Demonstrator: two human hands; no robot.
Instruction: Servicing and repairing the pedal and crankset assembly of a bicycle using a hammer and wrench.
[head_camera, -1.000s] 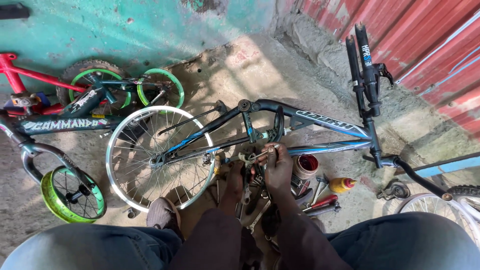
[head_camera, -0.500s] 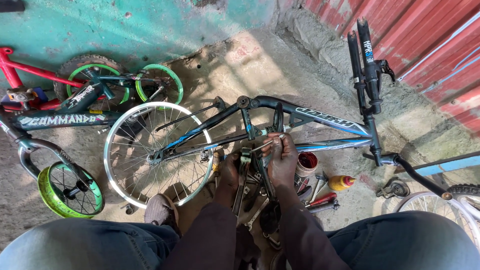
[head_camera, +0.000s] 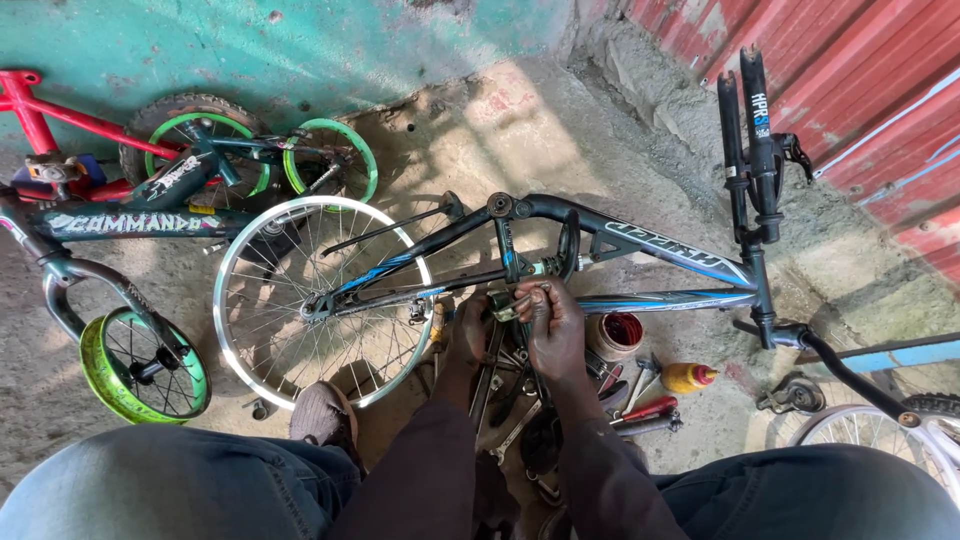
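Green-wheeled small bike (head_camera: 150, 215), red tin (head_camera: 615, 335), yellow bottle (head_camera: 688, 377)

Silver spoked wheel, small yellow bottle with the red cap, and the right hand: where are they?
Silver spoked wheel (head_camera: 262, 230): head view, upper left rim.
Yellow bottle (head_camera: 686, 378): head view, middle of its body.
Right hand (head_camera: 553, 322): head view, back of the hand.

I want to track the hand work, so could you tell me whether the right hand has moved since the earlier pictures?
Yes. The right hand has shifted slightly from under the bike frame toward the rear wheel.
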